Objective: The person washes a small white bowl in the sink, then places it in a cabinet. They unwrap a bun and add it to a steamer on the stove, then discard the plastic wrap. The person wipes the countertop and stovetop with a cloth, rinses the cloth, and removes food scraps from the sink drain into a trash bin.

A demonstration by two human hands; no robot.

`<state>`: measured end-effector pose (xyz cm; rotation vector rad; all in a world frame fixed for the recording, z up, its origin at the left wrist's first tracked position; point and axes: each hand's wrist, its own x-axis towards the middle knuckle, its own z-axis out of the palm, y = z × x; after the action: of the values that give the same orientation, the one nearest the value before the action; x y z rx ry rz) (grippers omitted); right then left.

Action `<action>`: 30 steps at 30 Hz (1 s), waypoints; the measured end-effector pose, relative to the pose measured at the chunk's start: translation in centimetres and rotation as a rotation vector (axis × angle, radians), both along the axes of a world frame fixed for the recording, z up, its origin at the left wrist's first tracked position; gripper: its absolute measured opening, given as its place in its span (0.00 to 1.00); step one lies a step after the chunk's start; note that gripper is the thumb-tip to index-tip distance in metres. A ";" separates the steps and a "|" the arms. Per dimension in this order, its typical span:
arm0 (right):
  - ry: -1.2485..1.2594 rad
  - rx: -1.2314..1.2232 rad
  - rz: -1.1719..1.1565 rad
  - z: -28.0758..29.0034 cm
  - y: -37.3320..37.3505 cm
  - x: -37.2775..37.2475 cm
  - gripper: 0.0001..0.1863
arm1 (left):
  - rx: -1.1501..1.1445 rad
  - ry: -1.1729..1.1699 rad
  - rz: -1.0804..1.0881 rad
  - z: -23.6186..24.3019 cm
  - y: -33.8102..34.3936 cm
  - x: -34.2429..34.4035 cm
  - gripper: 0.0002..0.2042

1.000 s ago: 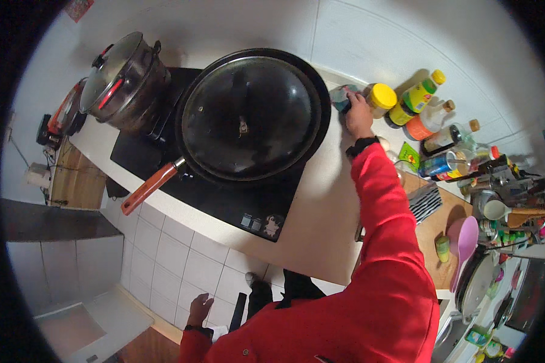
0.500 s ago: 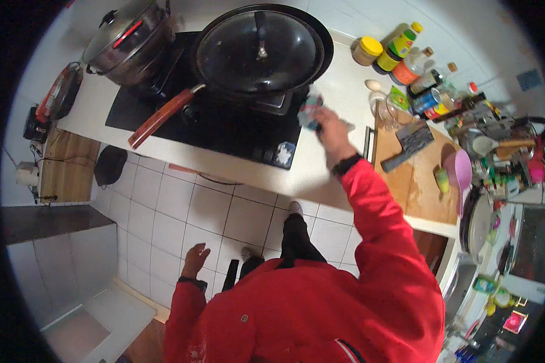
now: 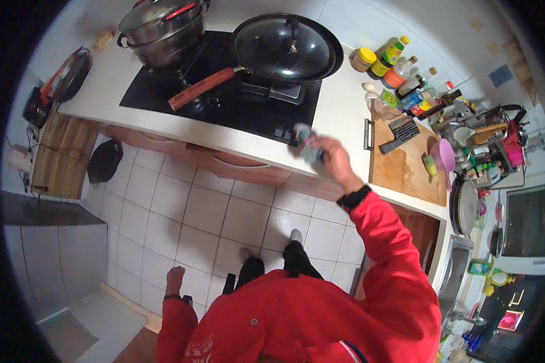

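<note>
Bunched in my right hand (image 3: 338,158) is a grey-green cloth (image 3: 309,144), slightly blurred. It is at the front right corner of the black cooktop (image 3: 224,118), by the counter's front edge. My left hand (image 3: 175,280) hangs low on the other side, over the tiled floor, its fingers extended and nothing visible in it. A dark wok (image 3: 338,54) with a domed lid (image 3: 278,45) sits on the right burner, its wooden handle (image 3: 203,88) slanting toward the front left. A lidded steel pot (image 3: 166,45) occupies the left burner.
Right of my right hand lies a wooden cutting board (image 3: 415,172) bearing a broad flat utensil (image 3: 401,134) with a dark handle and a pink ladle-like scoop (image 3: 444,157). Several sauce bottles (image 3: 387,57) line the wall. A sink (image 3: 457,272) is farther right.
My right hand has pulled the cloth toward me, from beside the wok to the cooktop's front corner. My left hand is lower in view. The view itself has shifted.
</note>
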<state>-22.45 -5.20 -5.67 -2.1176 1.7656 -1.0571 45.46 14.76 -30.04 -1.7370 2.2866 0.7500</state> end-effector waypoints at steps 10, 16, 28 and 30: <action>0.147 0.169 -0.032 -7.0 -20.2 -8.7 0.25 | 0.097 0.186 0.649 7.9 12.1 -9.2 0.13; -0.059 0.127 0.033 -7.0 -12.4 -2.6 0.24 | 0.246 0.244 0.519 7.0 15.3 -12.7 0.16; 0.490 -0.098 -0.217 -5.5 0.2 11.4 0.16 | 0.106 0.639 0.430 7.4 -4.3 -10.4 0.13; 0.446 -0.105 -0.270 -5.0 2.5 7.9 0.16 | 0.135 0.720 0.571 8.8 -5.5 -9.2 0.13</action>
<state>-14.53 -2.70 -10.67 -2.3681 2.2973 -0.7870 36.23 9.23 -21.26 -2.3515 1.9829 1.8437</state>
